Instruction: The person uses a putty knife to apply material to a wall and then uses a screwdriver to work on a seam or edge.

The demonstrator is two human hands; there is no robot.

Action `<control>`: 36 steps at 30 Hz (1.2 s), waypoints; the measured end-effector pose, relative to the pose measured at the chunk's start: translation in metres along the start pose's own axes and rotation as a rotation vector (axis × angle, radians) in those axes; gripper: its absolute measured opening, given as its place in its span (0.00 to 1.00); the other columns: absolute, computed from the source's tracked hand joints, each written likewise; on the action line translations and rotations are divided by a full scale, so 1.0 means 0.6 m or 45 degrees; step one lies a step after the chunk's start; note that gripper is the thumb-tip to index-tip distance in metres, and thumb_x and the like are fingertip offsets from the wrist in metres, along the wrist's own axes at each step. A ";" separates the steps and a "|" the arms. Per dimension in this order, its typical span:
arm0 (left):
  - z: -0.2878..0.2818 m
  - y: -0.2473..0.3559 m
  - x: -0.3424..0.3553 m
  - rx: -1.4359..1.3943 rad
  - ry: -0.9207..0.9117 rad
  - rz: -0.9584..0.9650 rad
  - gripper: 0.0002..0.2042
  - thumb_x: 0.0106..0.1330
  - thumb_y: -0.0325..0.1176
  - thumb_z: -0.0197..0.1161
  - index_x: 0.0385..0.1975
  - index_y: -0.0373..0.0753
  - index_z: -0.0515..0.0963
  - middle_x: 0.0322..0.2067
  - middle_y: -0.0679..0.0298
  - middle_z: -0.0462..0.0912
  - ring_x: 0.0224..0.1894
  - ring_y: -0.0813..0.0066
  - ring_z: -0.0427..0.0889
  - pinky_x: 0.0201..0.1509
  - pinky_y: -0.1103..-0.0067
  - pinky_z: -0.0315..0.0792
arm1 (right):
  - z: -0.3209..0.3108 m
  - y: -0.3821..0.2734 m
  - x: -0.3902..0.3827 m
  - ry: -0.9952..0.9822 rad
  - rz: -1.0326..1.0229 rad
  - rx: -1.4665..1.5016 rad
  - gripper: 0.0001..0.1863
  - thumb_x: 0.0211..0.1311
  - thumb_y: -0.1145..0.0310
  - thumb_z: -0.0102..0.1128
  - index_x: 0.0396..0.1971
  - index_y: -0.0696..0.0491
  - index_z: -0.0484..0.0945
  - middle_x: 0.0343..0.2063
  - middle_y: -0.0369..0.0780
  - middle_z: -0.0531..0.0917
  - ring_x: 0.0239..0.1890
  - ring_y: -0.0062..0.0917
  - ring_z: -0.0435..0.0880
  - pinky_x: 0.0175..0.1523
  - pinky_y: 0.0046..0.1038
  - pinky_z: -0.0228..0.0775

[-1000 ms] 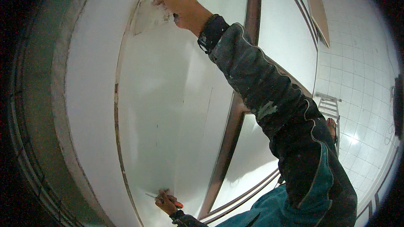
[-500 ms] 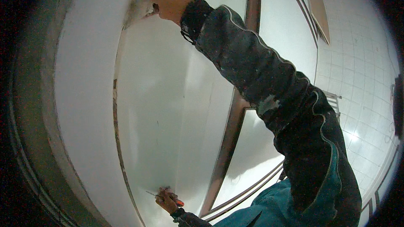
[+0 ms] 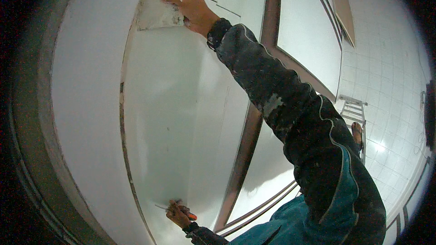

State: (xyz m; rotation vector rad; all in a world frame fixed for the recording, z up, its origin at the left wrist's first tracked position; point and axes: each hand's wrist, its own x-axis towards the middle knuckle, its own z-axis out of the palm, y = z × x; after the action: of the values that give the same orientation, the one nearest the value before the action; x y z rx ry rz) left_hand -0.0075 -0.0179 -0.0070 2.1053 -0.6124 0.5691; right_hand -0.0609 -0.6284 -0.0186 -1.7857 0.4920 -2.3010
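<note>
My right hand (image 3: pixel 195 11) reaches to the upper left, its fingers closed on a wide, putty-crusted scraper (image 3: pixel 156 11). The scraper's pale flat face shows, and it lies over the seam (image 3: pixel 122 104) between two white panels. Whether its edge touches the surface I cannot tell. Low in the picture, my left hand (image 3: pixel 178 216) is closed round the orange-red handle of a narrow putty knife (image 3: pixel 162 207), whose thin blade points left. Dark matter, too small to make out, sits by the left fingers. The smooth white panel (image 3: pixel 177 109) stretches between both hands.
Brown strips (image 3: pixel 245 154) divide the white surface to the right of my hands. A metal ladder (image 3: pixel 352 109) stands at the right, with a foot (image 3: pixel 357 135) beside its rungs. Behind it is white tile (image 3: pixel 386 72). A brown board (image 3: pixel 343 9) leans at the upper right.
My right hand has shifted slightly down and to the right, and the scraper has turned so its broad face shows. The foot by the ladder has come into sight. My left hand has barely moved.
</note>
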 end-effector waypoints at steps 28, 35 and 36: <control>-0.010 -0.007 0.014 0.018 -0.092 -0.093 0.19 0.64 0.45 0.59 0.20 0.35 0.73 0.06 0.70 0.63 0.06 0.83 0.60 0.08 0.83 0.54 | -0.055 -0.092 0.174 0.253 1.531 1.358 0.10 0.46 0.71 0.62 0.28 0.60 0.75 0.24 0.44 0.80 0.26 0.40 0.79 0.32 0.34 0.69; 0.003 0.042 0.020 0.104 -0.131 -0.271 0.18 0.65 0.43 0.59 0.21 0.34 0.72 0.08 0.68 0.67 0.06 0.83 0.59 0.08 0.84 0.53 | 0.044 0.054 0.109 0.307 -0.148 -0.107 0.09 0.45 0.77 0.59 0.31 0.58 0.77 0.33 0.45 0.81 0.36 0.38 0.79 0.41 0.37 0.67; -0.001 0.047 0.020 0.112 -0.120 -0.268 0.18 0.65 0.43 0.59 0.21 0.34 0.72 0.08 0.68 0.67 0.06 0.83 0.59 0.08 0.84 0.53 | 0.040 0.049 0.095 0.313 -0.141 -0.096 0.09 0.45 0.77 0.59 0.31 0.58 0.77 0.33 0.45 0.81 0.36 0.38 0.79 0.41 0.37 0.67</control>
State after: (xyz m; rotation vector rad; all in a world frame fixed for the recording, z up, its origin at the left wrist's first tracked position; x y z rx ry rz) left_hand -0.0155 -0.0345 0.0174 2.2559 -0.4168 0.3858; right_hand -0.0542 -0.6789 0.0274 -1.6064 0.5369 -2.6291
